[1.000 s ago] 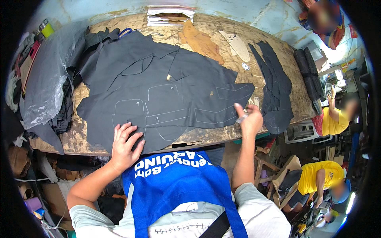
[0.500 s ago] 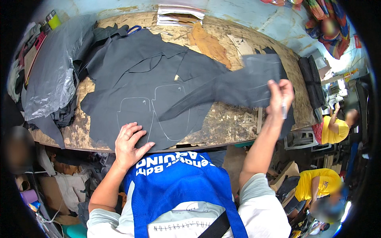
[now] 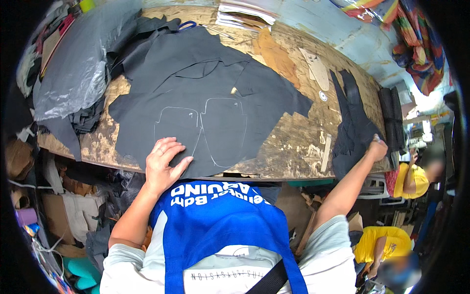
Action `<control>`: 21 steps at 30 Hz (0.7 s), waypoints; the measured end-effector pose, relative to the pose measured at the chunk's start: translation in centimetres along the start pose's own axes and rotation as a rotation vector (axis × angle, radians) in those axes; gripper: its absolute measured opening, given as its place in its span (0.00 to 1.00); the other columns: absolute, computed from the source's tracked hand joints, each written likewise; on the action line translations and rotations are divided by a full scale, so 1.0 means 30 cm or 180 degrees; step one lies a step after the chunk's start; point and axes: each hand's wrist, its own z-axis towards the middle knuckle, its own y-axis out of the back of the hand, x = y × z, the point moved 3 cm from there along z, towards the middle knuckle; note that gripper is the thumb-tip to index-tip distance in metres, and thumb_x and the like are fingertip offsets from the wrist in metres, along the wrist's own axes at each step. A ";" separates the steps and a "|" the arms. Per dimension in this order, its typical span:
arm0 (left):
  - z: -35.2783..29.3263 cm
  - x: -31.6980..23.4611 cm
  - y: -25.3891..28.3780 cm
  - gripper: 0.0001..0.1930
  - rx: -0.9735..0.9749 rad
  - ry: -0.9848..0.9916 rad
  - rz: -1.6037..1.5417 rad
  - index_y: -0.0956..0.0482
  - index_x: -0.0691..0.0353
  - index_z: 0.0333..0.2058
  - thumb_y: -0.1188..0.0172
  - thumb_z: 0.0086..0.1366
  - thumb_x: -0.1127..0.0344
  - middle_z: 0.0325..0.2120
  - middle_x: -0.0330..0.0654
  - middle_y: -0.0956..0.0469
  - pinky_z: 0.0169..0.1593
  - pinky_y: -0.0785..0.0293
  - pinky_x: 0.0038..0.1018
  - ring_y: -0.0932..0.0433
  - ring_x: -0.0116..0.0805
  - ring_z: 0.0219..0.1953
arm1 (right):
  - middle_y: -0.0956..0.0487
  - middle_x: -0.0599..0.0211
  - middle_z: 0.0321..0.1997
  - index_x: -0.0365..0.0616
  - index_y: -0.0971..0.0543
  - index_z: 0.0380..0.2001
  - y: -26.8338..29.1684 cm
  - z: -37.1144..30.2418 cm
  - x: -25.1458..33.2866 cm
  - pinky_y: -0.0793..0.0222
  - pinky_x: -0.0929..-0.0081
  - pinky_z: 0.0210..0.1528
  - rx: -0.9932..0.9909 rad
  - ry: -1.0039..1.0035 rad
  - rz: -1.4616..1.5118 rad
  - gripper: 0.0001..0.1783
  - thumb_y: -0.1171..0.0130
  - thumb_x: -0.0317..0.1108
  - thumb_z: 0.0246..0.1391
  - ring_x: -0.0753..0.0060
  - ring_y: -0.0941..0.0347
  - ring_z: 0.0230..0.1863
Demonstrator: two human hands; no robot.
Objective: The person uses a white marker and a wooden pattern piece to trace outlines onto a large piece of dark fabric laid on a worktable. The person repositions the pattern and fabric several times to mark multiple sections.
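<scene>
Pressing flat on the near edge of a large sheet of dark fabric [image 3: 205, 98], the left hand [image 3: 164, 161] is spread open, fingers apart, with nothing gripped; its fingertips lie just beside two pocket-shaped outlines [image 3: 200, 130] drawn in pale chalk side by side on the cloth. The sheet is laid across the left and middle of a worn wooden table [image 3: 293, 142]. Far out to the right, the right hand [image 3: 377, 147] is stretched to the table's right end, where it is closed on the near part of a pile of dark cut pieces [image 3: 352, 122]; how tightly the fingers are curled cannot be told, as the hand is small in the view. A grey plastic sheet [image 3: 73, 73] is heaped at the far left of the table, with blue-handled scissors [image 3: 186, 24] just beyond the cloth. A stack of papers [image 3: 245, 14] is seen at the far edge, and a pale pattern piece [image 3: 316, 68] lies on bare wood between the fabric sheet and the pile.
</scene>
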 end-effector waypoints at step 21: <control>0.293 0.371 0.276 0.34 0.0693 0.0273 0.1287 0.21 0.65 0.42 0.23 0.34 0.55 0.42 0.52 0.27 0.55 0.35 0.36 0.30 0.48 0.50 | 0.37 0.79 0.20 0.42 0.33 0.23 0.430 -1.030 0.759 0.47 0.86 0.21 0.3741 0.2054 0.3628 0.12 0.41 0.17 0.44 0.89 0.44 0.21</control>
